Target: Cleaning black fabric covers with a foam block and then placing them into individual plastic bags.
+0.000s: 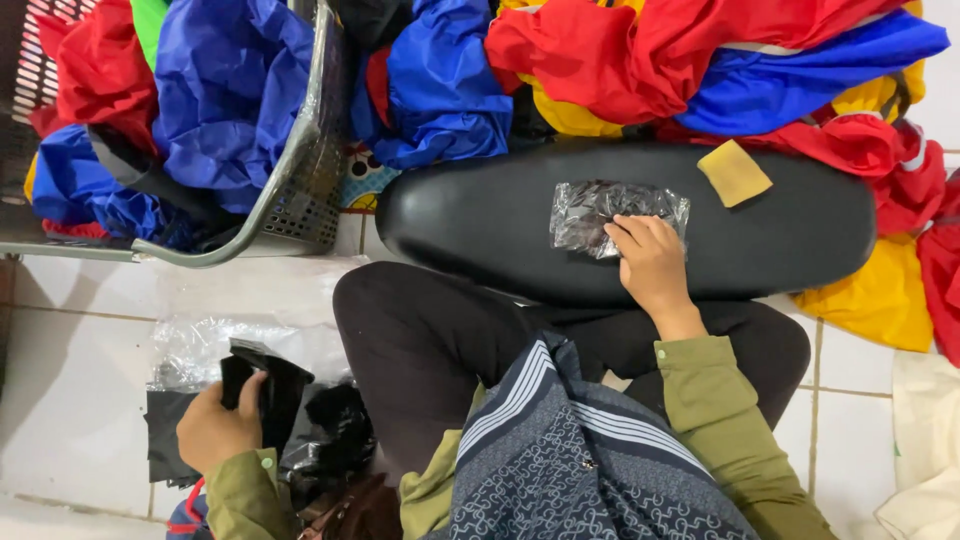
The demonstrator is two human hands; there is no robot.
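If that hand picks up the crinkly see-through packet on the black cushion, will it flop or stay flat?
The clear packet would probably flop: its film looks thin and wrinkled. It likely feels light, lying flat under the right hand. It may slide easily on the smooth black cushion.

At far left we see a grey plastic basket (pixel 300 190) stuffed with blue fabric (pixel 230 80) and red fabric (pixel 95 70). Across the far right we find a heap of red, blue and yellow garments (pixel 700 60). A long black cushion (pixel 480 225) lies in the middle, with a small tan pad (pixel 734 172) on its right part. White floor tiles (pixel 70 390) show at near left, and pale cloth (pixel 925 470) at near right.
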